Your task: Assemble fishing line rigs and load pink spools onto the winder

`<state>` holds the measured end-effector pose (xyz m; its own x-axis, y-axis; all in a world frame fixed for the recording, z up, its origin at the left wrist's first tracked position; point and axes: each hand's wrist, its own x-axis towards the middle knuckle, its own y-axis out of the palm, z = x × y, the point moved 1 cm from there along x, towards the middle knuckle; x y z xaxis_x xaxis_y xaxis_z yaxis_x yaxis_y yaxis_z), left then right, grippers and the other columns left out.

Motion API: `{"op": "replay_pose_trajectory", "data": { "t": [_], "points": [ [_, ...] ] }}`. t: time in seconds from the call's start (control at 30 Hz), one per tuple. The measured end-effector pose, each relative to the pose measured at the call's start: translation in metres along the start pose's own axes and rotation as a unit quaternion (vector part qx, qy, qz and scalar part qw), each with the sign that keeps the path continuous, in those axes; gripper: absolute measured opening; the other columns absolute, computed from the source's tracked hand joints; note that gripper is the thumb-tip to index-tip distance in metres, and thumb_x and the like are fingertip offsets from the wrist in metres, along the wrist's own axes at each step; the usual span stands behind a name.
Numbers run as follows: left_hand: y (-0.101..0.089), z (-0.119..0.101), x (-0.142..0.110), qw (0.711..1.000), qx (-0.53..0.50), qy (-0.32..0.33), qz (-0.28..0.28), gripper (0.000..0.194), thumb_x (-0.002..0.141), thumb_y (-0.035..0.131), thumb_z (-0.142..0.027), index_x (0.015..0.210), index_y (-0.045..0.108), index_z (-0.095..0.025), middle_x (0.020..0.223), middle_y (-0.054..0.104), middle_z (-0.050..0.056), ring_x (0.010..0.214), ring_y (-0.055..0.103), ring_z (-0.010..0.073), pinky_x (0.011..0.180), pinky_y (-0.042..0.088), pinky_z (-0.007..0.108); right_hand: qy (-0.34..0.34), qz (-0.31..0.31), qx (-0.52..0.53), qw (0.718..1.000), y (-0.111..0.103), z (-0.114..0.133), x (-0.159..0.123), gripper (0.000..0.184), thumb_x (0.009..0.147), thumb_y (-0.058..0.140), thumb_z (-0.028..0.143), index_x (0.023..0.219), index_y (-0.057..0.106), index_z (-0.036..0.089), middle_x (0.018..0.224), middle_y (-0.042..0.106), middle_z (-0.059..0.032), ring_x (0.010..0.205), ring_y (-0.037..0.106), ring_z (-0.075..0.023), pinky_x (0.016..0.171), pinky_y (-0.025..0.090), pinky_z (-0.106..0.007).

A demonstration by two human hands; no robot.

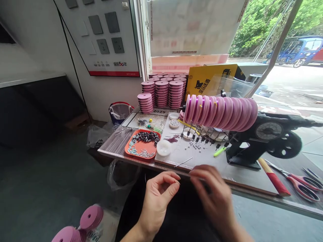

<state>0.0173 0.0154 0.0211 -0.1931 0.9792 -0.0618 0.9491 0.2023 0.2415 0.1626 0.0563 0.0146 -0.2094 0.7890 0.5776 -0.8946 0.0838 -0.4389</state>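
My left hand [160,198] is raised in front of the table edge, thumb and forefinger pinched together. Whatever sits in that pinch is too fine to make out. Just to its right, my right hand [214,191] is smeared by motion, its fingers curled and drawn together at the tips; anything between them cannot be made out. A thin metal rod [183,162] lies on the pale board [242,174] beyond my hands. Left of it stand a round white dish [164,148] and an orange tray [127,152] of dark, teal and silvery small parts.
A black geared stand [268,131] carries a row of pink spools [219,112], with weighted threads hanging below. Stacked pink spools [161,89] and a yellow box [212,79] are behind. Scissors [300,183] and a red-handled tool [277,181] lie right. More spools [91,216] are at lower left.
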Motion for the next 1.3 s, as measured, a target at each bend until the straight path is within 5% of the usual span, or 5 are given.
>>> {"op": "replay_pose_trajectory", "data": {
  "t": [0.17, 0.63, 0.87, 1.17, 1.3],
  "points": [
    [-0.003, -0.001, 0.004, 0.991, 0.134, -0.006, -0.007, 0.011, 0.067, 0.069, -0.025, 0.069, 0.068, -0.015, 0.063, 0.065, 0.002, 0.061, 0.057, 0.0128, 0.061, 0.044, 0.022, 0.066, 0.164, -0.345, 0.922, -0.011, -0.033, 0.051, 0.02, 0.085, 0.044, 0.016, 0.093, 0.063, 0.018, 0.087, 0.067, -0.0066, 0.077, 0.062, -0.0223, 0.061, 0.043, -0.029],
    [-0.004, 0.004, 0.007, 0.99, 0.141, -0.011, -0.024, 0.011, 0.065, 0.069, -0.025, 0.07, 0.07, -0.015, 0.063, 0.068, 0.003, 0.06, 0.059, 0.0143, 0.059, 0.046, 0.023, 0.04, 0.229, -0.405, 0.884, 0.008, -0.028, 0.069, 0.018, 0.086, 0.048, 0.015, 0.08, 0.065, 0.016, 0.078, 0.061, -0.0068, 0.07, 0.06, -0.0218, 0.052, 0.036, -0.026],
    [-0.001, 0.004, 0.002, 0.986, 0.168, 0.003, -0.023, 0.011, 0.065, 0.069, -0.026, 0.068, 0.069, -0.015, 0.064, 0.068, 0.003, 0.06, 0.058, 0.0137, 0.058, 0.045, 0.022, 0.087, -0.029, 0.059, 0.994, -0.015, 0.013, 0.0, 0.012, 0.085, 0.053, 0.026, 0.085, 0.064, 0.021, 0.079, 0.059, -0.0043, 0.072, 0.057, -0.0178, 0.065, 0.045, -0.026],
    [-0.002, 0.003, -0.002, 0.975, 0.214, 0.054, -0.007, 0.013, 0.07, 0.067, -0.029, 0.066, 0.066, -0.016, 0.064, 0.064, 0.002, 0.062, 0.055, 0.0137, 0.059, 0.044, 0.022, 0.379, 0.021, 0.502, 0.777, 0.019, 0.016, -0.018, 0.019, 0.067, 0.074, 0.035, 0.076, 0.068, 0.02, 0.08, 0.062, -0.0019, 0.078, 0.055, -0.0167, 0.076, 0.043, -0.026],
    [-0.001, 0.005, -0.003, 0.973, 0.221, 0.068, -0.001, 0.015, 0.072, 0.064, -0.03, 0.067, 0.065, -0.016, 0.065, 0.063, 0.002, 0.063, 0.055, 0.0141, 0.059, 0.043, 0.023, 0.398, 0.03, 0.535, 0.744, 0.021, 0.018, -0.019, 0.019, 0.068, 0.075, 0.035, 0.077, 0.068, 0.019, 0.081, 0.062, -0.0017, 0.079, 0.054, -0.0155, 0.08, 0.04, -0.025]
  ]
}}
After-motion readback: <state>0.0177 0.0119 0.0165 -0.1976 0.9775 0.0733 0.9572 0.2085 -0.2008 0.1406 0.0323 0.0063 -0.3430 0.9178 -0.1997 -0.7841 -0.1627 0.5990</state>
